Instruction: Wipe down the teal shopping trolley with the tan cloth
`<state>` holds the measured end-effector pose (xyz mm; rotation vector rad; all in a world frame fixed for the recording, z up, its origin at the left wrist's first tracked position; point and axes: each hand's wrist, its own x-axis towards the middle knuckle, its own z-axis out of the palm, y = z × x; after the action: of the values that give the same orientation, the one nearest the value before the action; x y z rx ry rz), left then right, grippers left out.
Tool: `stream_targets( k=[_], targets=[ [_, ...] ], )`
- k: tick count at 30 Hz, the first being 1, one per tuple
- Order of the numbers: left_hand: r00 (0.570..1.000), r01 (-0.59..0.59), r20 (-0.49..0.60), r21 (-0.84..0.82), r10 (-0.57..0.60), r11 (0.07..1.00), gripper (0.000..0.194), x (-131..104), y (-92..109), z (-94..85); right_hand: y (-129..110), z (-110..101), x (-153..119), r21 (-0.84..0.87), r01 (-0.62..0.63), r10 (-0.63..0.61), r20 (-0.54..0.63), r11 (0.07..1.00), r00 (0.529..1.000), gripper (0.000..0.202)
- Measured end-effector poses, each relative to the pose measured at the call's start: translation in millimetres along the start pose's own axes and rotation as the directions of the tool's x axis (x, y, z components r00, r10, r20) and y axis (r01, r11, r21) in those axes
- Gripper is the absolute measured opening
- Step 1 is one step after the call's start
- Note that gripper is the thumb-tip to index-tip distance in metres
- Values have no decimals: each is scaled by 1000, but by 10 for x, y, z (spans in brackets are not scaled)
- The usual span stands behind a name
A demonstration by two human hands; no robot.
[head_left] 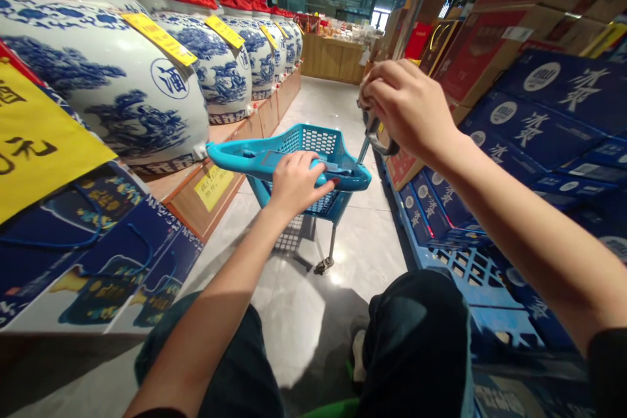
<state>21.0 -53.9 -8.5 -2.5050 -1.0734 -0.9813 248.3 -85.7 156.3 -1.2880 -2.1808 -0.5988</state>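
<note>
A teal plastic shopping basket on wheels (313,144) stands in the aisle in front of me. My left hand (295,181) rests on its near rim, fingers curled over the edge. My right hand (406,108) is raised above and to the right of the basket, closed around the top of the basket's metal pull handle (371,137), which slants down to the basket's right corner. My knees in dark trousers show at the bottom of the view.
Large blue-and-white ceramic jars (108,78) with yellow tags line a wooden shelf on the left. Blue cartons (553,111) sit stacked on a blue pallet (465,268) at the right, red boxes above. The grey tiled aisle (323,104) runs ahead to a wooden counter.
</note>
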Motion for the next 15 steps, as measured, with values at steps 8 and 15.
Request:
stream_targets(
  k=[8,15],
  targets=[
    [1000,4,5,9,-4,1000,31,50,62,48,-273,143,71,-472,294,35,572,831,819,34],
    [1000,4,-2,5,-4,1000,37,37,28,43,-205,-29,383,-485,256,68,555,836,829,36]
  ],
)
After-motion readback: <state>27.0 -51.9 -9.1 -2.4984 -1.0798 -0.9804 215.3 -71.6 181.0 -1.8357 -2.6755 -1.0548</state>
